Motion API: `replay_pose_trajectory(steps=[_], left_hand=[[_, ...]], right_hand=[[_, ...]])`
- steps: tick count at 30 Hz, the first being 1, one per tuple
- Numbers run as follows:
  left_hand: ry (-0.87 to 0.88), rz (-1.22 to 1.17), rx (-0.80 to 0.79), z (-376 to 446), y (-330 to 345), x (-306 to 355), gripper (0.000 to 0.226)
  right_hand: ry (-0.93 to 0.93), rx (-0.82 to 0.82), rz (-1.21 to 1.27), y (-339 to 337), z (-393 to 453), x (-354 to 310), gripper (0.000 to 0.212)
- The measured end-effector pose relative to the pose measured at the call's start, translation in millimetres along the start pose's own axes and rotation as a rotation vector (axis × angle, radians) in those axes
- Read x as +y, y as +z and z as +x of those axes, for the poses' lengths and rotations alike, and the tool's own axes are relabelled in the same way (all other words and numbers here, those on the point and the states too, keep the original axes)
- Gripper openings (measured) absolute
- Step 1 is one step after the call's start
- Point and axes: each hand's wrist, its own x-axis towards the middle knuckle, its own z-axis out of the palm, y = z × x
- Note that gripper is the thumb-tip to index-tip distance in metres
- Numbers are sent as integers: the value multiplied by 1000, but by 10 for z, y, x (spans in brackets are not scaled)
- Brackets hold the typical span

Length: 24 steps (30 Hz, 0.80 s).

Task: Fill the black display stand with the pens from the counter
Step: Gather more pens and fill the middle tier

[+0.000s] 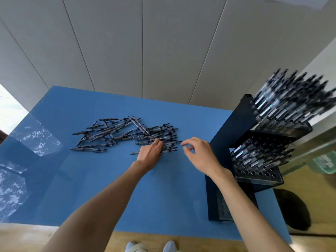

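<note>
A head-worn camera looks down on a blue counter [109,188] set against a pale panelled wall [163,42]. Near the centre of the view lies a loose pile of dark pens [127,135], many crossing one another. At about three o'clock from the pile stands the black display stand [263,135], tiered: its upper tier bristles with pens leaning up and to the right, the middle tier is partly filled, and a row of empty holes [258,172] shows along that tier's near edge.

The left hand [150,153] rests on the right end of the pile, fingers curled onto several pens; whether it truly grips them cannot be told. The right hand [198,154] hovers just beside the pile at its three o'clock edge, fingers loosely bent and apart, holding nothing.

Judging from this, the pens are tangled, so lifting a bunch could drag neighbours along and scatter them or roll them off the counter. A forearm swinging toward the stand could also knock the leaning pens.
</note>
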Motion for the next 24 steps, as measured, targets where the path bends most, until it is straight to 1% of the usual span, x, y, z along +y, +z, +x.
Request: replay_pose_trajectory(steps=[2,5,8,11,13,14,16,19,22,24], left_hand=[[-12,17,-9,30,-24,72,20],[-8,73,-28,59,-41,143,33],[-6,93,-86,115,-81,207,31],[62,133,-176,166,-183,283,31],[40,112,-232,131,-197,303,27],[-3,81,-228,93,-167,294,27],[-115,-13,-150,-37,-70,259,23],[-261,-231,53,-269,38,216,16],[-406,-525,342,-420,14,183,17],[-512,-824,541,-490,-92,205,28]], right_hand=[[9,1,-4,-10,-20,18,19],[13,4,-1,-11,-32,40,19],[13,-2,5,5,-29,44,19],[5,-7,0,4,-25,46,19],[1,-12,6,-1,-26,40,19],[-1,-12,7,-3,-27,38,19],[-2,-10,7,-1,-24,37,19],[-8,-12,10,5,-18,38,19],[-13,-6,8,13,4,21,18],[-23,-9,5,25,13,-16,18]])
